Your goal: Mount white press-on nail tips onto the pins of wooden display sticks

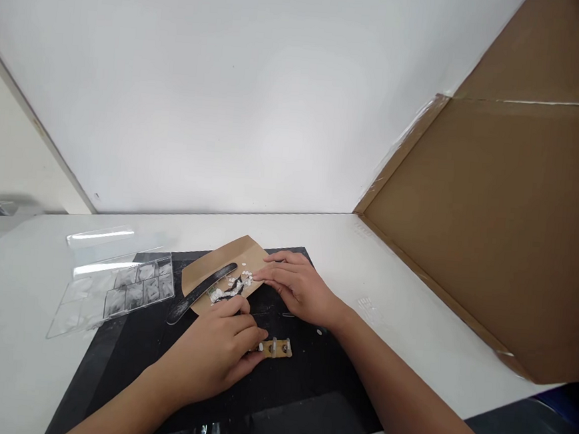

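Tan strip (283, 348), pinched in the left hand (219, 345) over the black mat (326, 394); the right hand (307, 286) meets white pieces (247, 278) on kraft paper (241, 248), grip unclear. A knuckle nudging the nail file (202, 293) could scatter them.

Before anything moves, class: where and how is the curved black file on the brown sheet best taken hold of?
Probably pinch the file across its narrow width at the lower-left end, coming from the person's left. It is long and slim, lying slantwise, and that end reaches past the brown sheet over the dark mat, away from the white pieces to the right.
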`<state>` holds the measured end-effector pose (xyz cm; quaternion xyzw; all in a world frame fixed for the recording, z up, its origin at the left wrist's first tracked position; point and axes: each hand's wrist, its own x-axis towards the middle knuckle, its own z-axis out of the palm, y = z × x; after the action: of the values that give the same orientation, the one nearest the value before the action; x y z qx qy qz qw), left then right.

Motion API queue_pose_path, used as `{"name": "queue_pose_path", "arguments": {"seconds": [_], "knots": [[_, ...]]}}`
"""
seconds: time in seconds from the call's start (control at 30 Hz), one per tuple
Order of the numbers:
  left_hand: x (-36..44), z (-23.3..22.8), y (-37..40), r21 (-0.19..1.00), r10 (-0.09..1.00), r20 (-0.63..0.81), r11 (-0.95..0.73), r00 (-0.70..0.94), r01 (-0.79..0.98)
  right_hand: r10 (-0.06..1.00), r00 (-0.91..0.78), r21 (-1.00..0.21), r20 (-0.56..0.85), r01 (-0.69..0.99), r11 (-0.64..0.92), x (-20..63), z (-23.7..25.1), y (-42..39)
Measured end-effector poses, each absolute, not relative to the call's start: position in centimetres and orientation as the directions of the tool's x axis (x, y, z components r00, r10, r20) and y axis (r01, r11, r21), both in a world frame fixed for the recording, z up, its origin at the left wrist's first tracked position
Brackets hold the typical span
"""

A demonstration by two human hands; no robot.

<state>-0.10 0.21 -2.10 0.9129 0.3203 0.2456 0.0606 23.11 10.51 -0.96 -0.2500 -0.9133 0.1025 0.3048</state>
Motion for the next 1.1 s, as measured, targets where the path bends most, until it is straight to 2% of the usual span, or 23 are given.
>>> {"name": "queue_pose_path", "arguments": {"seconds": [0.13, 0.33, 0.5, 0.83, 0.93, 1.1], "knots": [[0.0, -1.7, 0.2, 0.247, 0.629, 0.42, -0.773, 0.654, 0.585, 0.523, -0.733, -0.333, 0.435, 0.409, 0.85, 23.3, -0.8, 10.0], [0.1, -1.3, -0.1, 0.215, 0.639, 0.398, -0.762, 0.658, 0.611, 0.501, -0.759, -0.291, 0.416, 0.41, 0.864, 23.4, -1.4, 10.1], [0.3, -1.5, -0.4, 0.214, 0.64, 0.378, -0.763, 0.669, 0.61, 0.511, -0.761, -0.309, 0.4, 0.413, 0.857, 23.2, -1.3, 10.1], [0.2, -1.7, -0.3, 0.332, 0.709, 0.299, -0.705, 0.639, 0.627, 0.489, -0.788, -0.345, 0.374, 0.372, 0.862, 23.4, -0.4, 9.5], [0.2, -1.7, -0.3, 0.346, 0.716, 0.3, -0.697, 0.63, 0.628, 0.498, -0.776, -0.376, 0.386, 0.361, 0.853, 23.5, 0.1, 9.3], [0.5, -1.8, -0.4, 0.367, 0.721, 0.312, -0.692, 0.619, 0.621, 0.569, -0.701, -0.51, 0.43, 0.332, 0.794, 23.9, 1.2, 8.7]]}}
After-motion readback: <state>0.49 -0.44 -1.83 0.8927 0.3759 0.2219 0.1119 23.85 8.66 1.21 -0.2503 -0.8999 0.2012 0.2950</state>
